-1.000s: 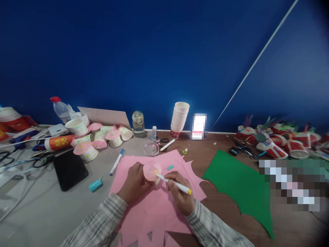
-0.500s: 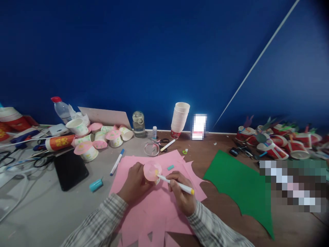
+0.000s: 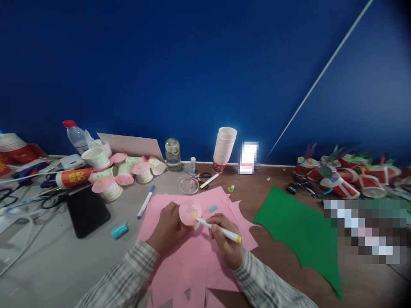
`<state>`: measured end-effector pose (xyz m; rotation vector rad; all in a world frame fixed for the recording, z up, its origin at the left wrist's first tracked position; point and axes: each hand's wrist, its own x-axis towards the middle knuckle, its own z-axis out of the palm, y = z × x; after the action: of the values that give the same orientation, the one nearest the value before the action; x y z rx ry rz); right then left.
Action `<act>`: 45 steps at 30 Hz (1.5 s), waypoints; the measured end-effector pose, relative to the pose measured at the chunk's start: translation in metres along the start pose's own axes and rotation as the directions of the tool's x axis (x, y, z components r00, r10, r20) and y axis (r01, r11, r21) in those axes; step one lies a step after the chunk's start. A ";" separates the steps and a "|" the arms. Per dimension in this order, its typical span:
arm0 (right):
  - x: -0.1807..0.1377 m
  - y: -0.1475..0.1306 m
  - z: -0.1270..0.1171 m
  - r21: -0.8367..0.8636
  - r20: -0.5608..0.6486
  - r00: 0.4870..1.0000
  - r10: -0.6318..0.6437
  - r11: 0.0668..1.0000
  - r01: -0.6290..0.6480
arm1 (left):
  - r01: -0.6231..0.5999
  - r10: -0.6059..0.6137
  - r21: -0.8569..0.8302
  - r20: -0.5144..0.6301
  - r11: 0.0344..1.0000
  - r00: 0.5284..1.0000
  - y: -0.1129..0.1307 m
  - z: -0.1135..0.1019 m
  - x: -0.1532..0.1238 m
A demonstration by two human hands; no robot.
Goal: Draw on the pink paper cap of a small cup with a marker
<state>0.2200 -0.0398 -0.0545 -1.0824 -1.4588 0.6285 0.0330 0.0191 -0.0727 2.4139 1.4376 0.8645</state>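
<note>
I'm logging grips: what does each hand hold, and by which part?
The left hand holds the pink-topped cup by its left side; the right hand holds the white marker around mid-barrel.

Disc [image 3: 187, 212] over paper sheets [image 3: 195, 252]; cup stack [image 3: 224, 147] behind; scissors [image 3: 205, 175] left of stack; loose marker [image 3: 146, 202] left of sheets.

The marker [image 3: 231, 235] crosses the gap between left hand [image 3: 170, 224] and right hand [image 3: 226, 241], the cup stack [image 3: 224, 149] and scissors [image 3: 201, 174] obstruct passage ahead, and a low route lies rightward over the flat green sheet [image 3: 298, 233], bounded beyond by red cups [image 3: 369, 185].
</note>
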 end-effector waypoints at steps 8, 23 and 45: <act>0.001 0.000 0.002 0.015 0.003 1.000 -0.003 1.000 0.003 | 0.018 -0.018 0.008 0.010 1.000 1.000 0.002 -0.001 0.000; 0.000 0.000 0.001 0.012 -0.028 1.000 0.002 1.000 -0.002 | 0.013 -0.013 -0.001 0.000 1.000 1.000 0.003 -0.002 0.000; 0.003 -0.002 0.002 -0.009 -0.003 1.000 -0.012 1.000 0.012 | -0.002 0.002 0.006 0.001 1.000 1.000 -0.001 0.000 0.000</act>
<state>0.2177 -0.0379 -0.0517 -1.0801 -1.4656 0.6123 0.0323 0.0194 -0.0729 2.4207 1.4391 0.8602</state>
